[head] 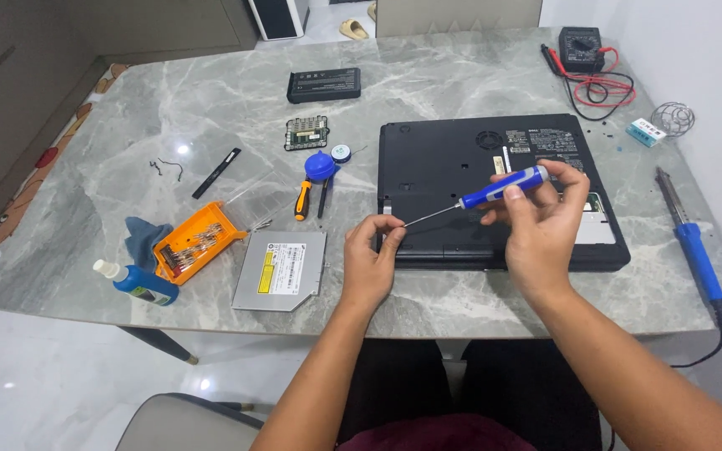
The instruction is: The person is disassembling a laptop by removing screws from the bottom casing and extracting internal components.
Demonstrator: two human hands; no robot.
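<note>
Both forearms come up from the bottom edge, and the left hand (369, 263) sits at the front edge of the tabletop (211, 108), fingers pinched narrow around the metal tip of a screwdriver (495, 190). Right hand (541, 230) is closed on the blue handle of that same screwdriver, so the tool hangs tilted between the two hands, tip low on the left and handle higher on the right. All of this hovers over a black laptop (461, 159) lying upside down on the grey marbled top, front edge near the person. Just left of the left hand there's a silver optical drive (282, 269) flat on the stone, and beside that an orange tray (196, 240) with small bits in it, half on a blue cloth (139, 236). A blue bottle (139, 282) with a white cap lies on its side near the front left corner. Further back I can see an orange-handled screwdriver (302, 199), a small green circuit board (306, 132), and a black battery pack (323, 85). Over on the right, a blue-handled soldering iron (695, 246) lies well apart from the laptop, with a multimeter (580, 46) and its red leads at the far corner.
</note>
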